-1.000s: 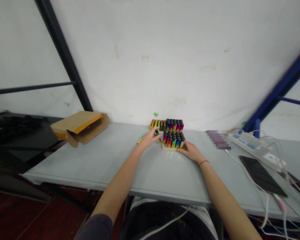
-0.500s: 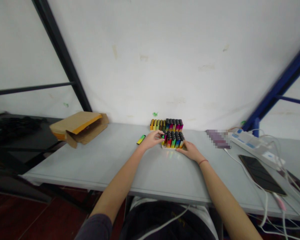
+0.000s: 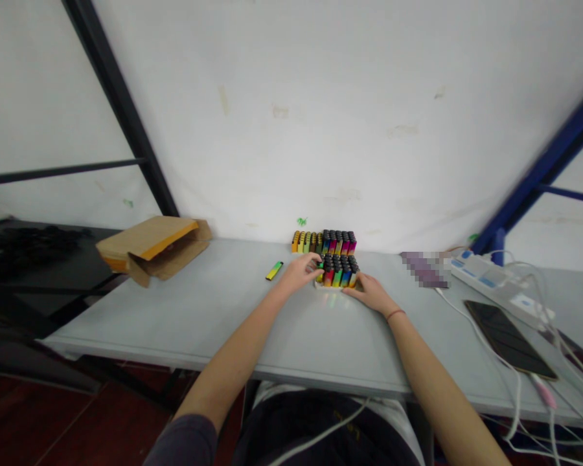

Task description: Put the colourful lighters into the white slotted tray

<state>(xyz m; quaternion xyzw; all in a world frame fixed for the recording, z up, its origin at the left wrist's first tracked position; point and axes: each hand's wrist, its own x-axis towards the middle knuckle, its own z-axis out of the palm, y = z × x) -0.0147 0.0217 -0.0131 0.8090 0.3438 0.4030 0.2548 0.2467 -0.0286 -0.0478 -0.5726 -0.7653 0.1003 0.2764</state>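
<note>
A small tray of upright coloured lighters (image 3: 339, 270) stands on the grey table (image 3: 214, 310) near the wall. My left hand (image 3: 301, 272) is at the tray's left side, fingers pinched on a green lighter (image 3: 319, 264) at the block's left edge. My right hand (image 3: 369, 292) rests against the tray's front right corner, fingers curled on it. Behind stands a second row of lighters (image 3: 323, 242). A single yellow-green lighter (image 3: 274, 270) lies flat on the table left of my left hand.
An open cardboard box (image 3: 153, 247) lies on its side at the table's back left. To the right are a power strip (image 3: 490, 278), a dark phone (image 3: 510, 340) and several white cables. Black and blue metal frame bars stand against the wall.
My left hand moved right from the back row to the front tray, carrying a green lighter to its left edge. The yellow-green lighter on the table is now uncovered. My right hand stayed put.
</note>
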